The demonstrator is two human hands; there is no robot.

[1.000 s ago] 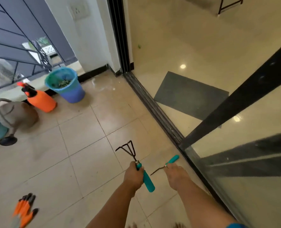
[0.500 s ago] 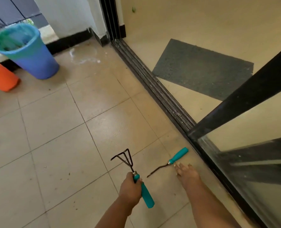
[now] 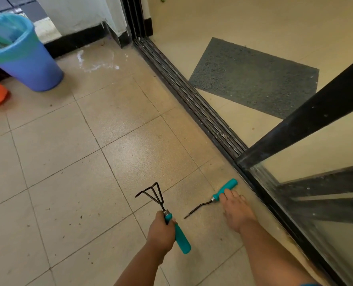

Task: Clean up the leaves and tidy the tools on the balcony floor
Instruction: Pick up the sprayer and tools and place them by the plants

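We see the tiled balcony floor [image 3: 72, 162] fill the left and centre of the frame, with the sliding door track [image 3: 192, 100] running diagonally to lower right. A grey mat [image 3: 254, 77] lies beyond it at upper right; a blue bin [image 3: 27, 65] stands at upper left. Low centre, our left hand [image 3: 161, 232] grips the hand rake [image 3: 165, 215], prongs pointing up-frame, handle slanting down-right. Just right, the weeder [image 3: 215, 198] lies on the floor, its teal handle aimed up-right toward the track; our right hand [image 3: 236, 209] touches that handle, fingers fairly straight.
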